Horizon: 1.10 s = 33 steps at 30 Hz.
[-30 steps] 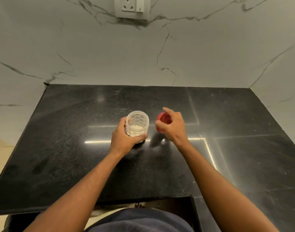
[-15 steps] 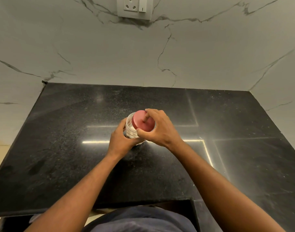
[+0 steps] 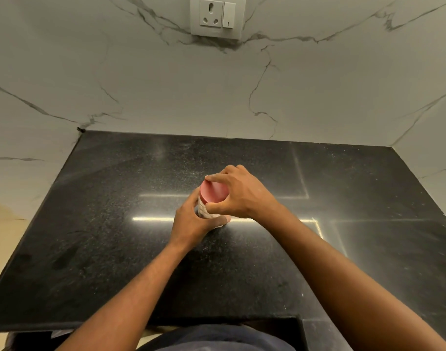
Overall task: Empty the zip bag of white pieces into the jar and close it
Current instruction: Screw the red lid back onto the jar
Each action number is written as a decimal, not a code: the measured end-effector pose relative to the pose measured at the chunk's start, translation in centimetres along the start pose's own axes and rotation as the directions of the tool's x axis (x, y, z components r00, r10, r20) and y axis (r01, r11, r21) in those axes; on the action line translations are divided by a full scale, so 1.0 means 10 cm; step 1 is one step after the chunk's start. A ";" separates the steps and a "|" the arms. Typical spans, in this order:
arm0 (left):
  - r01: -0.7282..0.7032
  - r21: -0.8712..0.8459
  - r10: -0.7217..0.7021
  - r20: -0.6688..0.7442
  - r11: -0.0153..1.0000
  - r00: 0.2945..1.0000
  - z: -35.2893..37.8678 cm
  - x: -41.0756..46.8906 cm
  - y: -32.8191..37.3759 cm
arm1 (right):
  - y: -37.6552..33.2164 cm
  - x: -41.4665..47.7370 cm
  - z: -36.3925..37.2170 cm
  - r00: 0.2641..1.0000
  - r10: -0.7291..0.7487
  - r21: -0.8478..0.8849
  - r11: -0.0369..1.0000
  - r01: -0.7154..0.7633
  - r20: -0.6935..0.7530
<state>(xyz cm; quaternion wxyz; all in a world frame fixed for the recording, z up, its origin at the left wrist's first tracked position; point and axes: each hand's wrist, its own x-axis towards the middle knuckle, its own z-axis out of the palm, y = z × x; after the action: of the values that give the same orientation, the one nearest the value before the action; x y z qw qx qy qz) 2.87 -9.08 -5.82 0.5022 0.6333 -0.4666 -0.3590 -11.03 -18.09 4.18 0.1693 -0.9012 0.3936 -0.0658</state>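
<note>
Centrally, left hand [image 3: 191,221] is wrapping the jar [image 3: 204,211] body from 8 o'clock, jar standing on the black desk [image 3: 115,224] mid-surface. Right hand [image 3: 239,196] is gripping the red lid [image 3: 213,192] on top from 3 o'clock, fingers curling round its rim. Wall socket [image 3: 216,16] sitting at 12 o'clock.

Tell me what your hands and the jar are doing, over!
Left hand gripping jar on counter. Right hand clasping red lid atop jar. Nothing in the way.
</note>
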 end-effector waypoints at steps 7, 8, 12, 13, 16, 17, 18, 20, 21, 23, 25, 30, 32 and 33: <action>0.028 0.007 -0.028 -0.005 1.000 1.000 0.01 0.00 0.01 | -0.07 0.13 -0.07 0.996 0.051 -0.023 0.999 -0.050 0.068; 0.026 0.016 -0.026 -0.009 1.000 1.000 0.00 -0.01 0.00 | -0.07 0.14 -0.07 0.996 0.047 -0.013 0.999 -0.046 0.082; 0.034 0.023 -0.034 0.002 0.999 0.999 -0.01 0.02 0.01 | -0.07 0.15 -0.16 0.992 0.007 -0.006 1.000 -0.006 0.123; 0.035 0.026 -0.035 0.003 0.999 0.999 -0.01 0.02 0.02 | -0.08 0.15 -0.18 0.991 -0.003 -0.022 1.000 0.006 0.132; 0.041 0.035 -0.041 -0.003 0.999 0.999 -0.01 0.00 0.01 | -0.11 0.17 -0.21 0.987 -0.003 -0.033 0.999 0.009 0.160; 0.043 0.038 -0.043 -0.004 0.998 0.999 -0.01 -0.01 0.01 | -0.12 0.17 -0.20 0.985 0.003 -0.038 0.999 0.003 0.172; 0.043 0.041 -0.043 -0.006 0.998 0.999 -0.01 -0.01 0.01 | -0.13 0.17 -0.19 0.984 0.007 -0.048 0.999 0.001 0.180; 0.041 0.046 -0.041 -0.007 0.998 0.999 0.00 0.00 0.02 | -0.13 0.18 -0.18 0.984 0.013 -0.081 0.997 0.001 0.177; 0.043 0.048 -0.042 -0.007 0.998 0.999 0.00 0.01 0.02 | -0.13 0.20 -0.18 0.986 0.015 -0.103 0.995 0.002 0.163; 0.050 0.050 -0.049 -0.011 0.998 0.999 0.00 0.02 0.01 | -0.13 0.23 -0.18 0.994 0.032 -0.179 0.984 -0.013 0.108; 0.060 0.063 -0.058 -0.020 0.996 0.998 0.00 0.01 -0.02 | -0.15 0.26 -0.15 0.993 0.111 -0.279 0.956 -0.093 0.050; 0.058 0.075 -0.058 -0.006 0.996 0.998 0.00 0.03 -0.03 | -0.23 0.34 -0.16 0.965 0.262 -0.440 0.867 -0.233 0.005; 0.039 0.079 -0.038 -0.005 0.996 0.999 -0.01 0.02 -0.02 | -0.19 0.32 -0.18 0.982 0.189 -0.438 0.885 -0.158 0.027; 0.036 0.083 -0.036 -0.007 0.996 0.999 -0.01 0.03 -0.02 | -0.16 0.30 -0.20 0.991 0.111 -0.375 0.924 -0.074 0.079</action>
<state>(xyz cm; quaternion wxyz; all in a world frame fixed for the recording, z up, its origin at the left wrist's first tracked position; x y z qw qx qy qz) 3.05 -9.30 -5.96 0.4703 0.6628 -0.4683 -0.3466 -8.39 -19.75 6.54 0.0180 -0.8995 0.4321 0.0625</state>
